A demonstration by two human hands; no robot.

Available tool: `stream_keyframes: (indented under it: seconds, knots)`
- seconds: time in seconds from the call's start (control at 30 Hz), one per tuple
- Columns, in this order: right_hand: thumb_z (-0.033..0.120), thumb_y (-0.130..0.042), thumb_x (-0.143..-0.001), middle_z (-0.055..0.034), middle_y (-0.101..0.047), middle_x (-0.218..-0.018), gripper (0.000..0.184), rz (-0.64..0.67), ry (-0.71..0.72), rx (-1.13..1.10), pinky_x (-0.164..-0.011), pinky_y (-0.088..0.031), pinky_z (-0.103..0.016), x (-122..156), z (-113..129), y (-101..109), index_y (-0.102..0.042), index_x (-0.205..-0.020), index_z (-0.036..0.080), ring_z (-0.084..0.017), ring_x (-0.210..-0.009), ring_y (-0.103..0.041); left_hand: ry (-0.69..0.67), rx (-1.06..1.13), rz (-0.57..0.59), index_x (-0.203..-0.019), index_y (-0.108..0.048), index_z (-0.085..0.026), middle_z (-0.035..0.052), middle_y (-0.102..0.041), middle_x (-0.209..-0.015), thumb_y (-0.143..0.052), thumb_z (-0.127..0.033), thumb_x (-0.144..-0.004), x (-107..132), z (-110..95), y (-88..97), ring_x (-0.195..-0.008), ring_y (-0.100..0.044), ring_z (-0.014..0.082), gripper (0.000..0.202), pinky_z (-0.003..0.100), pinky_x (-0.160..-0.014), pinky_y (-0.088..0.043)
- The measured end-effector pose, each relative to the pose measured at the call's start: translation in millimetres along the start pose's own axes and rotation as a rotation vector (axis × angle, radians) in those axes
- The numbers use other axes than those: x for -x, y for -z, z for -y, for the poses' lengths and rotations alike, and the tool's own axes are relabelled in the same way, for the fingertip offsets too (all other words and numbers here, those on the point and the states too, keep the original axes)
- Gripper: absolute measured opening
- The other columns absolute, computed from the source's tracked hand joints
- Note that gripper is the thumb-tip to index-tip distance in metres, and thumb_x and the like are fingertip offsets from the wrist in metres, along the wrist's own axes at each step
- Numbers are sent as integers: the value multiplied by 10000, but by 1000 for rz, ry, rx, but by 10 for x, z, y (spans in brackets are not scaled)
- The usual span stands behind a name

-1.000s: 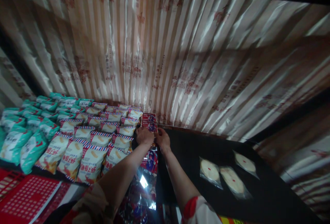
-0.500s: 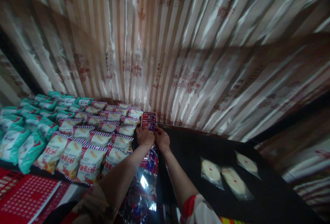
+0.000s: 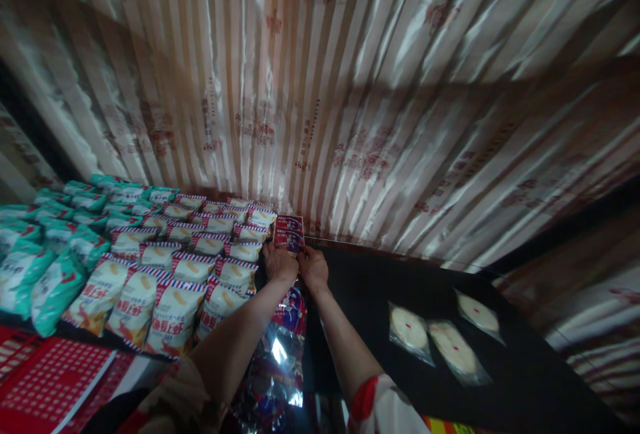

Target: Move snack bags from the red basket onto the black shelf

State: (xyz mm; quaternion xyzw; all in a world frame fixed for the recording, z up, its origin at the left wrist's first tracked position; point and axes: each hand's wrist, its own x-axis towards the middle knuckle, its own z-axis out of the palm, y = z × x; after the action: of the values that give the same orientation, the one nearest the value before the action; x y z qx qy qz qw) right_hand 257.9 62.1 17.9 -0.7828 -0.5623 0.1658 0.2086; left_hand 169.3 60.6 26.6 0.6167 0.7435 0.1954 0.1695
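Note:
Both my arms reach far forward over a dark shelf [image 3: 380,287]. My left hand [image 3: 279,263] and my right hand [image 3: 314,269] sit side by side on a row of red and blue snack packets [image 3: 289,233]. The rearmost packet stands just past my fingers against the striped back wall. More shiny packets of the same kind [image 3: 280,354] lie in a line under my forearms. Both hands have fingers closed on the packets near the back.
White bags with red and blue striped edges [image 3: 175,267] fill the shelf left of my hands, then teal bags [image 3: 45,247] farther left. Three clear-wrapped round cakes [image 3: 450,337] lie at the right. A red checked basket [image 3: 50,381] is at lower left. Striped foil wall [image 3: 320,101] behind.
My hands stay on the red and blue packets and shift only slightly. The view has drifted a little.

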Motion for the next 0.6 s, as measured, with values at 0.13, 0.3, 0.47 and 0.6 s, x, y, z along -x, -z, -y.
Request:
stream_keyframes:
  seconds: [0.13, 0.3, 0.47, 0.6]
  knots:
    - [291, -441, -857, -86, -618, -1060, 363, 4, 6, -4, -744, -441, -235, 20, 9, -20, -614, -1175, 260, -171, -899, -631, 36, 22, 12, -1113, -600, -106, 154, -547, -1251, -474, -259, -796, 13, 9, 8, -1233, -407, 276, 374, 369, -1016, -308]
    - [289, -442, -861, -81, -606, -1093, 361, -13, 21, -10, -793, -439, -240, 53, 2, -34, -604, -1181, 246, -176, -970, -606, 21, 53, -16, -1167, -562, -62, 192, -490, -1307, -481, -305, -804, 37, 15, -19, -1270, -368, 292, 444, 370, -1035, -301]
    - [275, -447, -855, -76, -598, -1129, 367, -19, 26, -21, -818, -437, -236, 54, 8, -26, -595, -1189, 235, -178, -1017, -587, 33, 81, -3, -1249, -490, -95, 183, -406, -1395, -471, -309, -811, 52, 3, -43, -1310, -313, 309, 488, 439, -1036, -303]
    - [263, -451, -851, -86, -612, -1112, 371, -27, 40, -35, -843, -432, -242, 54, 1, -35, -598, -1188, 216, -187, -1036, -583, 35, 68, 11, -1279, -466, -99, 175, -372, -1426, -436, -305, -840, 60, 19, -48, -1336, -285, 305, 486, 440, -1048, -294]
